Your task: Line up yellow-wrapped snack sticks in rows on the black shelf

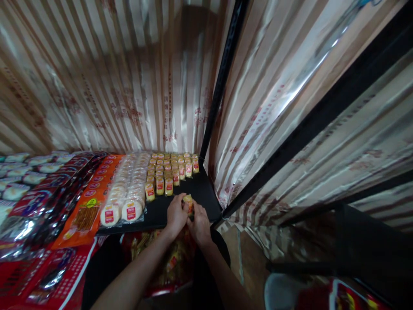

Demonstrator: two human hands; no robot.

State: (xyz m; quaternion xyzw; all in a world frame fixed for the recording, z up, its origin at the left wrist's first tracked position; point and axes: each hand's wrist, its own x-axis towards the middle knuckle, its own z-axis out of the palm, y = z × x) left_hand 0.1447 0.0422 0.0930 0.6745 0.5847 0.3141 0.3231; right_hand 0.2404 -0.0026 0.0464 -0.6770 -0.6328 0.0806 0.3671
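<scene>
My left hand [176,214] and my right hand [199,224] meet over the front of a black shelf [206,193]. Both are closed around a small yellow snack packet with a red label [188,202], held just above the shelf. Behind it stand several rows of the same small packets [171,170], upright and tightly lined. To their left lie rows of round white cakes in clear wrap [124,196].
Orange packets of stick snacks [85,215] and dark red and blue packets [38,202] cover the shelf to the left. Striped foil sheeting [106,77] hangs behind. Black frame poles [221,82] rise at the shelf's right corner. A bag of packets [171,258] sits below my arms.
</scene>
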